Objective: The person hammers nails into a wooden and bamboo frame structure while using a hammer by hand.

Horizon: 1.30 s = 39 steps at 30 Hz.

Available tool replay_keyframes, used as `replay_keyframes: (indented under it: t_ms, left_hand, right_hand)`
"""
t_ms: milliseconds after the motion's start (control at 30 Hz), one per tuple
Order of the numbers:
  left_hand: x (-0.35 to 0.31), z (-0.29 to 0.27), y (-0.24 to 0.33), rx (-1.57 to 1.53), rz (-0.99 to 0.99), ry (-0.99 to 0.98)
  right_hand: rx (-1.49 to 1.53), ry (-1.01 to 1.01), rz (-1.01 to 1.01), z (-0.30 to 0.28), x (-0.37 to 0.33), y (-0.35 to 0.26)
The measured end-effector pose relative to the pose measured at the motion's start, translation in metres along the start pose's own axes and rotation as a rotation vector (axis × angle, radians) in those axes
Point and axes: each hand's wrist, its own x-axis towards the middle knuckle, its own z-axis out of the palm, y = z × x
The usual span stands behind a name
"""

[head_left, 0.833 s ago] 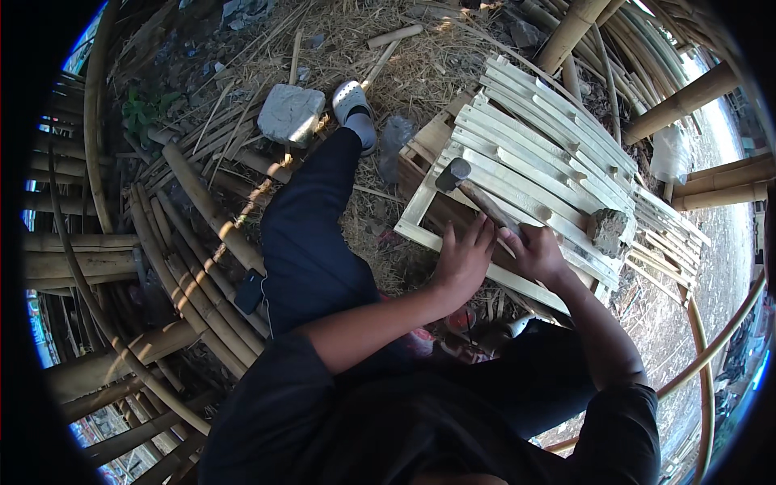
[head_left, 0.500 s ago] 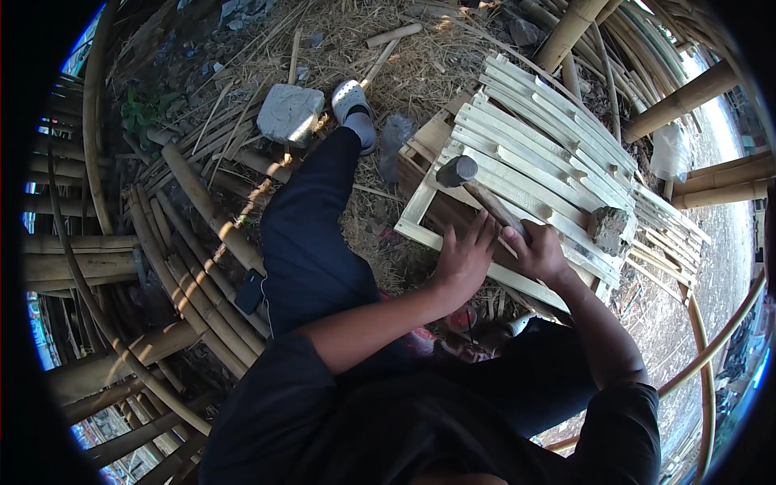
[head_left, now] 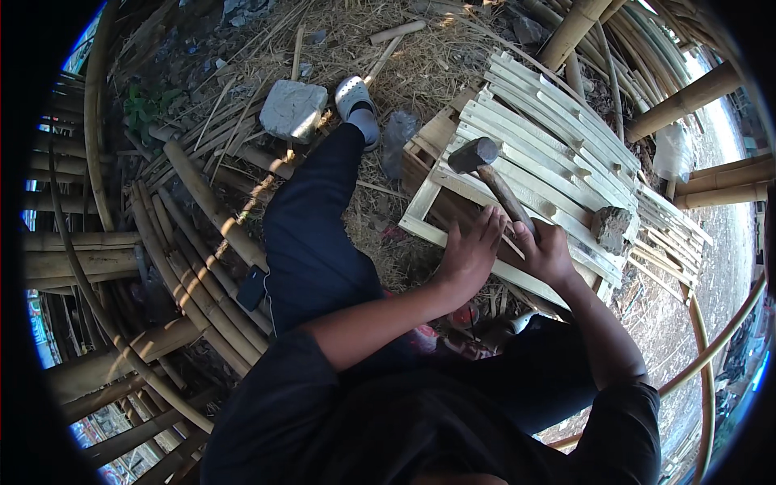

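My right hand (head_left: 547, 249) is closed round the wooden handle of a hammer (head_left: 509, 197). The hammer's thick dark head lies above the corner of a frame of pale bamboo slats (head_left: 517, 158). Close to the right hand, my left hand (head_left: 469, 257) reaches over the near rail of the frame. Its fingers are stretched out and its thumb stands apart, with nothing visible in it. What lies under its fingertips is hidden.
A rough stone lump (head_left: 612, 228) rests on the slats at the right. A pale stone block (head_left: 293, 111) sits by my shoe (head_left: 353, 95). Bamboo poles (head_left: 214, 202) lie at the left, and thick bamboo posts (head_left: 575, 32) stand at the far right. Straw litters the ground.
The hammer head has risen slightly and shifted right, its handle now steeper. My right hand has turned a little with it. The left hand has moved slightly right over the rail.
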Motion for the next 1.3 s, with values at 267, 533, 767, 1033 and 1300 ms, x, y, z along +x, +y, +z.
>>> replay_keyframes:
  t_ms: [267, 533, 767, 1033, 1300]
  left_hand:
    - [-0.001, 0.006, 0.003, -0.018, -0.007, -0.099]
    - [0.000, 0.007, 0.003, -0.146, -0.008, -0.094]
    - [0.003, -0.035, -0.015, -0.375, 0.078, -0.172]
    - [0.064, -0.057, -0.106, -0.447, -0.288, 0.166]
    - [0.061, -0.090, -0.010, -1.523, -0.197, -0.497]
  right_hand:
    - [0.027, -0.017, 0.078, 0.019, -0.013, 0.006]
    - [0.388, -0.066, 0.447, 0.015, -0.038, -0.049]
    - [0.592, 0.050, 0.491, -0.040, -0.049, -0.060]
    - [0.800, 0.354, 0.560, -0.110, -0.083, -0.022]
    - [0.463, 0.425, 0.421, -0.060, -0.107, 0.028]
